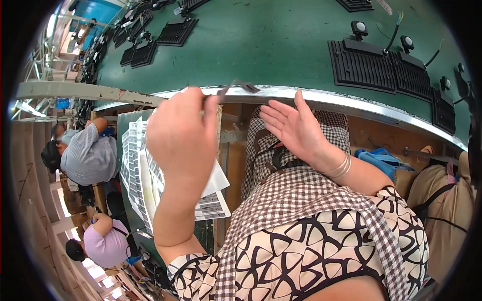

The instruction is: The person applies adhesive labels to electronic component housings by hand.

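Observation:
My left hand (pixel 183 133) is raised over the near edge of the bench, its back toward me and its fingers pinched. From its fingertips sticks out a small, dark, curled strip (pixel 246 87), blurred and label-like. My right hand (pixel 298 131) is held palm up and empty to the right of it, fingers stretched and thumb apart, in front of the checked apron. Below my left hand lie white sheets with rows of grey printed labels (pixel 211 204); my forearm hides part of them.
Black ribbed floodlights with sensor heads (pixel 362 64) lie on the green work surface (pixel 261 45) at right, and more (pixel 176 31) at far left. A metal rail (pixel 331 99) edges it. A beige bar (pixel 90 91) juts in from the left. Two co-workers (pixel 90 155) sit at left; a blue bag (pixel 381 160) hangs at right.

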Tool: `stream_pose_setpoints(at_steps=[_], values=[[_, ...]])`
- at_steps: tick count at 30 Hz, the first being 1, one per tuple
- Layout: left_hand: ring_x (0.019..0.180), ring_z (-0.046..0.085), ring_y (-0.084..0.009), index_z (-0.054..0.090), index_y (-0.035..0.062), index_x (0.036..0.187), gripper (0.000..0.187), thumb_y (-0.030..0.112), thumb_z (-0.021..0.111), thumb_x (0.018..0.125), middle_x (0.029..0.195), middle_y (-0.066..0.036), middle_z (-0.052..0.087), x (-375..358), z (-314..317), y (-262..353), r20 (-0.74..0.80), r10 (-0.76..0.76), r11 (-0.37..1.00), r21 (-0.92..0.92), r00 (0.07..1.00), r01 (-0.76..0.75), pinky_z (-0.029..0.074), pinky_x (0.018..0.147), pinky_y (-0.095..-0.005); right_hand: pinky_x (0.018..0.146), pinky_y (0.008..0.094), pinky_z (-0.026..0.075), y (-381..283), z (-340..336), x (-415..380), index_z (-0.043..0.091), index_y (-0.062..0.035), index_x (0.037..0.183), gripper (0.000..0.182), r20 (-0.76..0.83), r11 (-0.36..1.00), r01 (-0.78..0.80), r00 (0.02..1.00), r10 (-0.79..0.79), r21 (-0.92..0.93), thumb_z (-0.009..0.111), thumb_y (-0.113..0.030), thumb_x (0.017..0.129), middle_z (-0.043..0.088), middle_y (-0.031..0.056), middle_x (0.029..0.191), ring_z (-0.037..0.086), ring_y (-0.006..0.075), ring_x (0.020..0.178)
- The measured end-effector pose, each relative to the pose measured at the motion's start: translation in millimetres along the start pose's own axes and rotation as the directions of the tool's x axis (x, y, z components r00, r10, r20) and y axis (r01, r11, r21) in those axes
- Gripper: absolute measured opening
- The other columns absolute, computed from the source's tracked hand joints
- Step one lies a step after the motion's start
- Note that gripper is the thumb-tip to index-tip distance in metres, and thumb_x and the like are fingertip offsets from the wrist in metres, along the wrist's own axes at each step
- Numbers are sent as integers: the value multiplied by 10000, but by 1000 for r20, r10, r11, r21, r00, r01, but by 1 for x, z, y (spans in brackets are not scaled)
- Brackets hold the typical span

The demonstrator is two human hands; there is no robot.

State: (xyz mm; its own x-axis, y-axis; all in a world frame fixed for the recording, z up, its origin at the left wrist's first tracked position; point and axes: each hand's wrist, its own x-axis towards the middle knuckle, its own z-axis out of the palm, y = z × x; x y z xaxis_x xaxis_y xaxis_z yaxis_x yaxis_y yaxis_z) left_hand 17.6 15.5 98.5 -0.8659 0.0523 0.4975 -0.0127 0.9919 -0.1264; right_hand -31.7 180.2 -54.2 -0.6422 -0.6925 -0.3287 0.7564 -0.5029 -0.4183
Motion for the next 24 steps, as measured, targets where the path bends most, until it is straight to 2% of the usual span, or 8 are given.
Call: stream_pose_setpoints(at_steps=[2, 3, 6, 7, 11, 13, 17, 24], values=[[637, 521, -237, 554, 115, 785, 183, 211, 706, 820, 683, -36, 503, -11, 8, 14, 37, 80, 992, -102, 996, -76, 371, 579, -383, 1212, 427, 152, -5, 6, 10, 68, 130, 1487, 995, -5, 999, 28, 1000, -27, 38, 262, -693, 962, 144, 302, 1559, 164, 351, 1474], [633, 534, -243, 580, 97, 811, 169, 179, 728, 805, 690, -44, 533, -15, 5, 22, 67, 125, 983, -143, 990, -114, 381, 581, -375, 1195, 426, 228, -8, 13, 14, 152, 114, 1483, 935, -94, 992, 19, 996, -8, 121, 298, -658, 976, 258, 288, 1523, 268, 343, 1439], [634, 539, -249, 598, 79, 841, 180, 142, 754, 780, 701, -50, 555, -27, -1, 37, 140, 205, 946, -284, 969, -159, 382, 585, -362, 1197, 417, 209, -8, 7, 27, 139, 115, 1484, 983, -36, 995, 48, 998, -45, 84, 299, -697, 954, 265, 271, 1518, 272, 334, 1433], [636, 534, -249, 594, 79, 842, 186, 140, 756, 776, 703, -49, 552, -30, -2, 38, 163, 223, 930, -332, 961, -159, 378, 587, -359, 1168, 402, 293, -9, 8, 28, 195, 108, 1473, 941, -105, 991, 33, 994, -19, 132, 306, -677, 965, 360, 246, 1468, 371, 315, 1378], [625, 542, -248, 593, 66, 824, 196, 126, 768, 760, 688, -53, 555, -35, -3, 37, 214, 192, 894, -441, 958, -80, 399, 585, -359, 1117, 378, 392, -4, 1, 25, 287, 120, 1437, 863, -57, 991, 16, 998, -9, 133, 294, -622, 996, 413, 249, 1437, 442, 305, 1337], [613, 558, -241, 599, 51, 821, 198, 118, 775, 759, 687, -61, 568, -34, 4, 30, 224, 167, 870, -492, 960, -36, 421, 579, -350, 1119, 379, 390, -6, 2, 21, 301, 123, 1430, 849, -36, 990, -9, 999, 14, 137, 291, -610, 1001, 419, 251, 1435, 429, 305, 1349], [586, 593, -194, 615, 12, 846, 205, 108, 781, 775, 712, -80, 600, -38, 32, 17, 292, -10, 833, -526, 956, 169, 458, 550, -291, 1117, 391, 378, -2, -2, 16, 351, 96, 1422, 783, 22, 990, -46, 999, 44, 131, 256, -571, 1024, 457, 210, 1424, 457, 280, 1321], [619, 604, -192, 618, 25, 843, 193, 149, 761, 802, 710, -79, 613, -45, 64, 11, 388, -91, 830, -480, 917, 285, 460, 582, -300, 1089, 383, 392, -2, -2, 8, 457, 35, 1385, 712, 55, 995, -75, 996, 71, 69, 253, -551, 1035, 533, 166, 1367, 496, 248, 1279]])
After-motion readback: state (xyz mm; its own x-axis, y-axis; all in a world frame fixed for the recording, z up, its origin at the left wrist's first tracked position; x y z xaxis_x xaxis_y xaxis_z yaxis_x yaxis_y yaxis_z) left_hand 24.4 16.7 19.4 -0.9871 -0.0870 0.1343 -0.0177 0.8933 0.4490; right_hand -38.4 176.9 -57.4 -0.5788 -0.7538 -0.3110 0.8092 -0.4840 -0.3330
